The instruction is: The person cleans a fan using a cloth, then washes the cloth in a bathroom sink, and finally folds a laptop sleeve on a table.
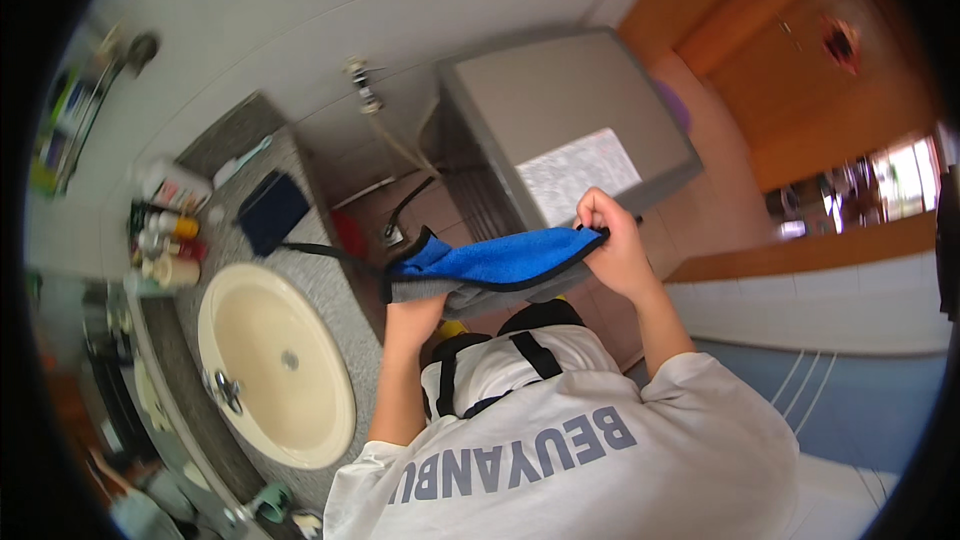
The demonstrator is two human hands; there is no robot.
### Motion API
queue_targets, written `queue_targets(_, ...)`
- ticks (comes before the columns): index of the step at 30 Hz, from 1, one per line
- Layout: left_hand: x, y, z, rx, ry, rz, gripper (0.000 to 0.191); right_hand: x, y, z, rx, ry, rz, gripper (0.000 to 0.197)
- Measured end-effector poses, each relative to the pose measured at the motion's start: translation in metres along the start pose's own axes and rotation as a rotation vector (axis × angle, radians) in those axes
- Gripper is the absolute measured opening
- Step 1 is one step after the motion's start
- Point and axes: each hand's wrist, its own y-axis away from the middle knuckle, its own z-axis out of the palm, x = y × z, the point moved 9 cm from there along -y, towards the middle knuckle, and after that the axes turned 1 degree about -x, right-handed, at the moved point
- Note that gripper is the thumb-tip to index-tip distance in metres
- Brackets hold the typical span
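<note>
A blue and grey cloth point(510, 255) with black edging is stretched in the air in front of my body. My right hand point(611, 247) pinches its right-hand edge between thumb and fingers. At the other end, my left hand point(420, 313) is under the cloth, which hides the fingers, and it seems to hold the cloth from below. A black strap-like strip point(330, 251) reaches from the cloth's left end towards the counter. On the speckled stone counter point(341, 330) to my left lies a folded dark blue cloth point(271, 211).
A cream oval washbasin point(330, 420) with a metal tap point(227, 391) is set into the counter. Bottles point(176, 225) and a toothbrush point(253, 151) stand or lie behind it. Ahead is a grey, box-shaped appliance point(562, 82) with a pale sheet point(577, 172) on top. A wall tap point(364, 86) feeds a hose.
</note>
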Motion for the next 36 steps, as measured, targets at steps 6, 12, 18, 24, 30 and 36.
queue_targets(6,-0.107,-0.022,0.142,-0.193,1.106,-0.657,0.052,0.115,0.067,-0.054,0.061,-1.275,0.514,0.055)
queue_targets(12,-0.047,-0.031,0.25,-0.542,1.044,-0.898,0.047,0.147,0.112,-0.129,0.045,-1.115,0.436,0.055)
queue_targets(18,-0.052,-0.043,0.218,-0.37,0.733,-0.785,0.037,0.206,0.117,-0.152,0.142,-0.7,0.503,0.049)
queue_targets(24,-0.034,-0.002,0.109,-0.007,0.829,-0.559,0.04,0.168,0.071,-0.072,0.036,-1.298,0.505,0.06)
queue_targets(30,-0.024,0.09,-0.027,0.364,0.989,-0.416,0.032,0.084,0.018,0.04,-0.243,-1.197,0.393,0.077)
queue_targets(36,-0.049,0.202,-0.124,0.717,1.225,-0.143,0.03,0.01,0.004,0.177,-0.61,-0.747,0.423,0.074)
